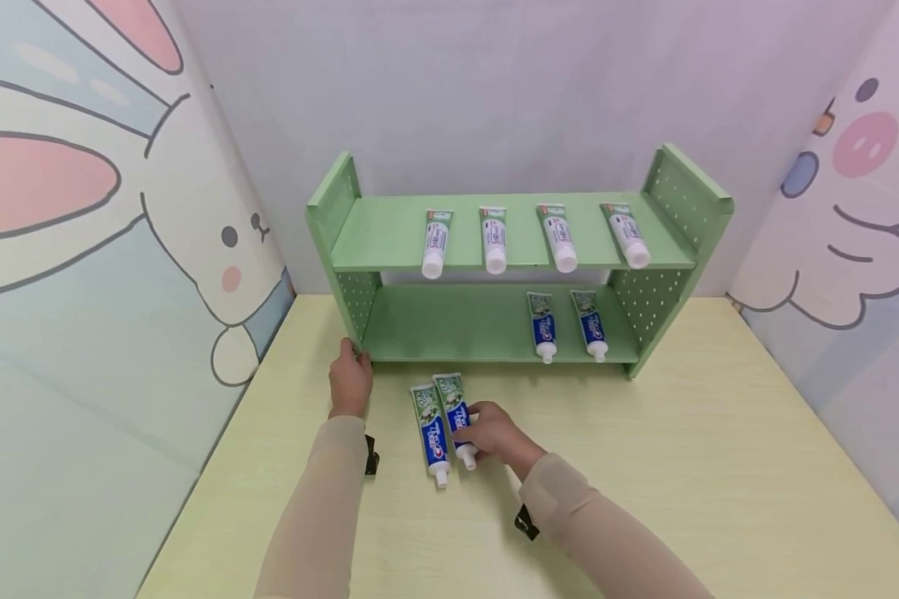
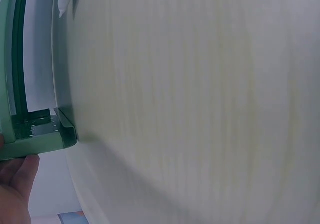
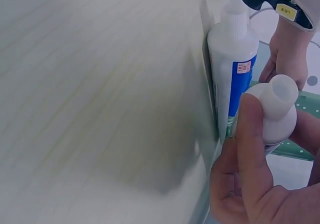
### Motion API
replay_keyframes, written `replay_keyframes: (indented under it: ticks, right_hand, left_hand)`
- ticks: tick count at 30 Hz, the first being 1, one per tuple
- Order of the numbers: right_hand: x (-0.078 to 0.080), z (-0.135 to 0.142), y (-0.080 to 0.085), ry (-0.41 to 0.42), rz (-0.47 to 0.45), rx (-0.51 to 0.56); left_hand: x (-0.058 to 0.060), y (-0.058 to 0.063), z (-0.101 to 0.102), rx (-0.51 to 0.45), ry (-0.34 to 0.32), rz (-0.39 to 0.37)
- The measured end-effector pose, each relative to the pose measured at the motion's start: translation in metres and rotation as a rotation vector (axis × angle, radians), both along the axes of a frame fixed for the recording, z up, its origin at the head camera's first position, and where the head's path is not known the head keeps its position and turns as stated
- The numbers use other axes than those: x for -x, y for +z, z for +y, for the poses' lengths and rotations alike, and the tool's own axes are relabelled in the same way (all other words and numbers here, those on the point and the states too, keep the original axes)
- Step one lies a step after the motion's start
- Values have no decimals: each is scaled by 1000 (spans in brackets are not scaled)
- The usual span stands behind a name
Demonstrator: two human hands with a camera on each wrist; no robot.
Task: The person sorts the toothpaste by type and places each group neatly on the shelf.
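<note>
My right hand (image 1: 494, 433) pinches a green and blue toothpaste tube (image 1: 453, 403) between thumb and fingers near its cap end. The right wrist view shows this tube's white cap (image 3: 282, 94) close up, with my thumb along its shoulder. Just left of it lies a second matching toothpaste tube (image 1: 429, 424) on the table, its cap toward me. My left hand (image 1: 350, 383) grips the lower left side panel of a green two-tier shelf (image 1: 449, 324). In the left wrist view, fingers (image 2: 25, 176) wrap that panel's edge.
Several white-capped toothpaste tubes (image 1: 494, 237) lie spaced along the upper tier. On the lower tier's right half are two blue and green toothpaste tubes (image 1: 543, 324). The shelf stands on a pale wooden table (image 1: 682, 466), between walls with cartoon drawings (image 1: 217, 208).
</note>
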State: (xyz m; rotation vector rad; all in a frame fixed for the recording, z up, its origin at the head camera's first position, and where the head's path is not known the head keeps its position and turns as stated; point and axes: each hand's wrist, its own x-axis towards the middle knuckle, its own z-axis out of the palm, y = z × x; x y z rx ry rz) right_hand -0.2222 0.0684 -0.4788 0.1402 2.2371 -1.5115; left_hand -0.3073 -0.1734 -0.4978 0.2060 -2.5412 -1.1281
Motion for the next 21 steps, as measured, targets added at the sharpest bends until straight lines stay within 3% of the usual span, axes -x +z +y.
replay_keyframes:
  ticks: [21]
  right_hand:
    - [2, 1, 22, 7, 11, 7]
  left_hand:
    - [0, -1, 1, -3, 5, 0]
